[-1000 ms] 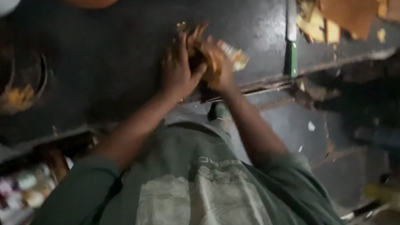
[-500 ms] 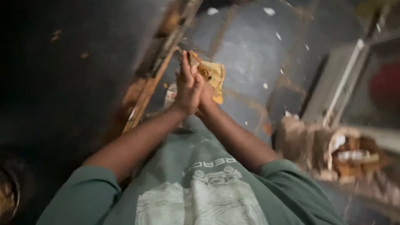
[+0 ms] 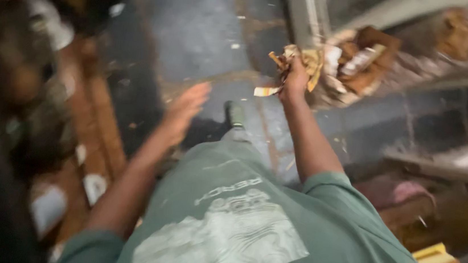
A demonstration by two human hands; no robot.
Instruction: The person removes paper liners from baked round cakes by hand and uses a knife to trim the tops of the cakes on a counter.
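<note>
Right hand [image 3: 295, 79]: raised over the floor, fingers closed around a crumpled handful of yellow and brown peelings and paper scraps [image 3: 300, 63], bits sticking out on both sides of the fist.
Left hand [image 3: 186, 107]: blurred, fingers spread and flat, gripping nothing, hovering above the dark grey stone floor [image 3: 198, 31].
Scraps: in the right fist, just beside a heap of brown and white rubbish [image 3: 361, 61] at the foot of a grey metal frame [image 3: 303, 9].
Shoe: dark green toe [image 3: 235, 114] on the floor, between the two forearms.
Clothing: green short-sleeved shirt with pale print [image 3: 236, 229] filling the bottom edge.
Left side: blurred brown wooden edge [image 3: 98, 113].
</note>
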